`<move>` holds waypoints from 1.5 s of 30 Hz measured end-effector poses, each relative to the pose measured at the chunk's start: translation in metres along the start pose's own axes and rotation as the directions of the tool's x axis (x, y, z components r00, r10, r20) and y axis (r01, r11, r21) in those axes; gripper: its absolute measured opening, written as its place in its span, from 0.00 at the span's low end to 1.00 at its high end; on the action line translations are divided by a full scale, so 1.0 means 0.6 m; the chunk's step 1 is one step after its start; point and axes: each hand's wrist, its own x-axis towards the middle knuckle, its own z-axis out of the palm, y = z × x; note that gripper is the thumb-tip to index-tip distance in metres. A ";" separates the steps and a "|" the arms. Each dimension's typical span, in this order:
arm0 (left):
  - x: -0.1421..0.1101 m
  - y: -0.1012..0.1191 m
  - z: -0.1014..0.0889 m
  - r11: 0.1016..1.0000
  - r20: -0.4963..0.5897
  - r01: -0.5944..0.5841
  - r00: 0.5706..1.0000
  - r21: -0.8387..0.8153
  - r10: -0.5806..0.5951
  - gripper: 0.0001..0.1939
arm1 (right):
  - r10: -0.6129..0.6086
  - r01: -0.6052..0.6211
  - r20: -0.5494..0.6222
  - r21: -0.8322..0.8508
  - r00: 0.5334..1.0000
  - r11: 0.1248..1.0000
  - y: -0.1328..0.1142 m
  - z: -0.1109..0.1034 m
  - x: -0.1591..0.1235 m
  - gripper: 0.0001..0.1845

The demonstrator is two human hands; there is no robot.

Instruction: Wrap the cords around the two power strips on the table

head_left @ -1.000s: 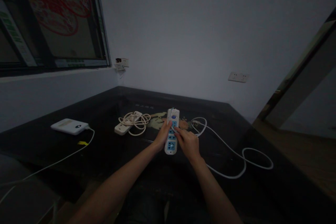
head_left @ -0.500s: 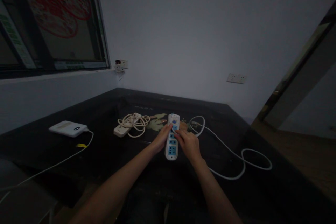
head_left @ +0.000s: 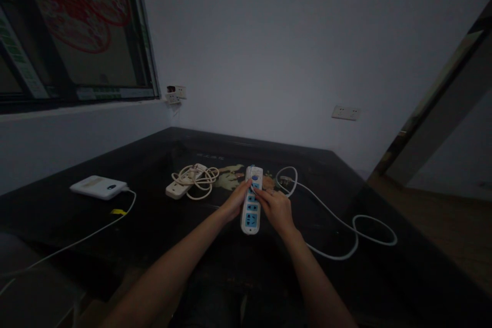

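A long white power strip (head_left: 251,221) with blue socket faces lies lengthwise before me on the dark table. My left hand (head_left: 239,198) is closed around its left edge, thumb on top near the round blue switch. From the right, my right hand (head_left: 275,205) reaches over the sockets, fingers pinched. A short pale strand shows at its fingertips and looks like part of the white cord (head_left: 334,215); the grip itself is partly hidden. This cord loops behind my right hand and runs out over the table to the right.
Left of the strip sits a second power strip (head_left: 177,190) with its beige cord (head_left: 207,177) coiled on top. A white box-shaped device (head_left: 98,187) with a thin cable (head_left: 103,225) lies farther left. Wall sockets (head_left: 345,113) are above the table's back edge.
The view has shifted very slightly. Both hands stay at the power strip, and the right fingertips have barely moved.
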 end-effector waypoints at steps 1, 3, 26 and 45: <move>-0.001 0.000 0.001 1.000 0.001 -0.002 1.000 0.003 0.002 0.18 | -0.001 0.001 -0.004 0.000 1.000 1.000 0.000 0.000 0.000 0.13; -0.002 0.001 0.002 1.000 0.006 -0.006 1.000 0.009 0.006 0.18 | -0.006 0.006 -0.010 0.002 1.000 1.000 0.000 0.001 0.001 0.13; 0.001 -0.002 -0.004 0.991 0.020 -0.051 0.999 0.121 0.049 0.24 | 0.035 -0.017 -0.105 0.165 0.994 0.986 0.006 0.001 0.003 0.10; -0.001 -0.004 -0.004 0.992 -0.005 -0.037 0.999 0.123 0.038 0.23 | 0.045 -0.032 -0.082 0.149 0.996 0.988 0.006 0.002 0.003 0.11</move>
